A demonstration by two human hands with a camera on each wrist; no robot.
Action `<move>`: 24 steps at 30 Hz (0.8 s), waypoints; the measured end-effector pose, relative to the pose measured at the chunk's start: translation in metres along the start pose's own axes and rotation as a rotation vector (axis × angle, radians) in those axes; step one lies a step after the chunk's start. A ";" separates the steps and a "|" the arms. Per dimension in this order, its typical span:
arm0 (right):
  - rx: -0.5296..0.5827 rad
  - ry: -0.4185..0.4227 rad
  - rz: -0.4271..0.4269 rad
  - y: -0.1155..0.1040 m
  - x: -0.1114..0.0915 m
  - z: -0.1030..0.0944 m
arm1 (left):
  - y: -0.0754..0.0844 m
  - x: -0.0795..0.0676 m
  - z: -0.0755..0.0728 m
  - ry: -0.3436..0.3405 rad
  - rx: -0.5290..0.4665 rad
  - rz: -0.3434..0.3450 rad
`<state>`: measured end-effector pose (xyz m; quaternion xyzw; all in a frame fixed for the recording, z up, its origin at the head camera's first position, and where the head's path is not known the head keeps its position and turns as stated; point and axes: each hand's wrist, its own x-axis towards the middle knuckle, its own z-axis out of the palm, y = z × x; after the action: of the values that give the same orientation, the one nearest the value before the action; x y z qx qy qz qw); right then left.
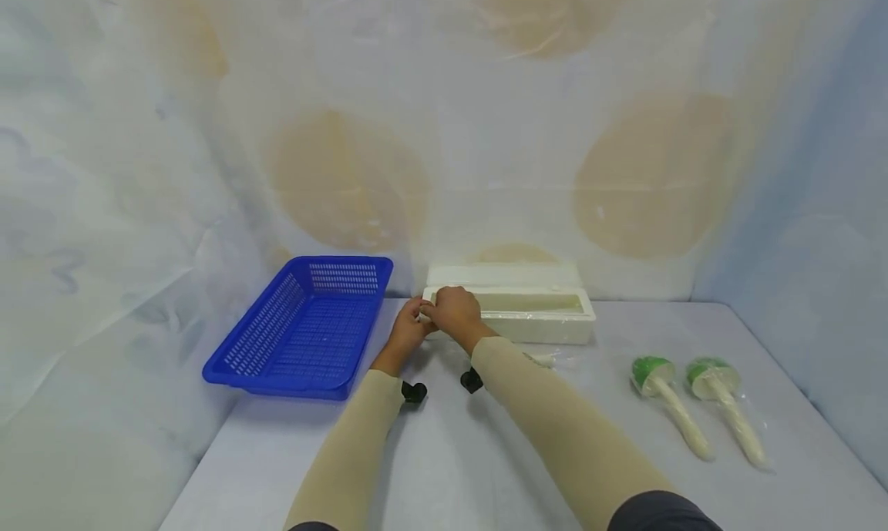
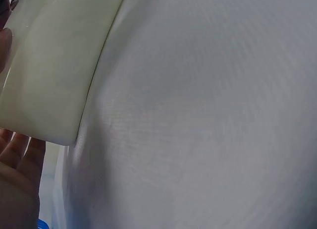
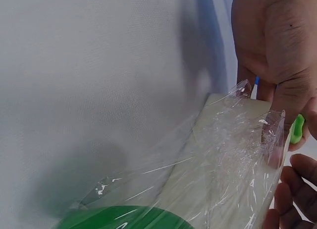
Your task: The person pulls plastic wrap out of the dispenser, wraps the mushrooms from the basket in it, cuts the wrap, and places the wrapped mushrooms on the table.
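A long white lidded box (image 1: 534, 328) stands at the back of the table, its lid (image 1: 502, 274) raised behind it. My left hand (image 1: 409, 328) holds the box's left end; in the left wrist view its fingers (image 2: 30, 162) lie against that end. My right hand (image 1: 455, 313) is curled over the same corner. In the right wrist view a small bright green piece (image 3: 297, 129) shows at its fingertips, seemingly pinched, partly hidden. Clear plastic wrap (image 3: 233, 154) overlaps the box in that view, with a dark green rounded thing (image 3: 129, 218) under it.
A blue perforated basket (image 1: 315, 346) stands left of the box. Two wrapped mushroom-shaped things with green caps (image 1: 654, 373) (image 1: 713, 378) and pale stems lie at the right. Another pale wrapped thing (image 1: 544, 359) lies before the box, partly behind my right forearm.
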<state>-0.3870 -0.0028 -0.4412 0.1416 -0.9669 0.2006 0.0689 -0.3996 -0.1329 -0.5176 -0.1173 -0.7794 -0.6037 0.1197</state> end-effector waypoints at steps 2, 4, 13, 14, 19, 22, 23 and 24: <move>-0.006 -0.010 0.022 0.000 0.000 0.000 | 0.001 -0.001 0.000 0.005 0.013 -0.008; -0.008 -0.021 0.031 0.000 0.001 0.001 | 0.001 -0.002 0.000 0.009 0.031 -0.001; -0.033 0.005 -0.002 0.001 0.004 0.006 | 0.000 -0.002 -0.001 0.013 0.034 0.025; -0.038 0.008 -0.006 0.002 0.005 0.007 | 0.000 -0.002 -0.001 0.012 0.036 0.017; -0.059 0.028 -0.026 0.000 0.006 0.008 | 0.001 -0.002 -0.002 -0.005 0.062 0.041; -0.063 0.034 -0.031 -0.001 0.006 0.007 | 0.016 -0.007 -0.005 -0.035 0.052 0.084; -0.066 0.031 -0.027 -0.002 0.006 0.007 | 0.016 -0.007 -0.005 -0.038 0.055 0.098; -0.067 0.029 -0.023 -0.002 0.006 0.007 | 0.016 -0.007 -0.005 -0.041 0.056 0.101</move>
<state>-0.3925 -0.0086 -0.4458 0.1476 -0.9703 0.1693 0.0899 -0.3879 -0.1343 -0.5038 -0.1653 -0.7914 -0.5724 0.1370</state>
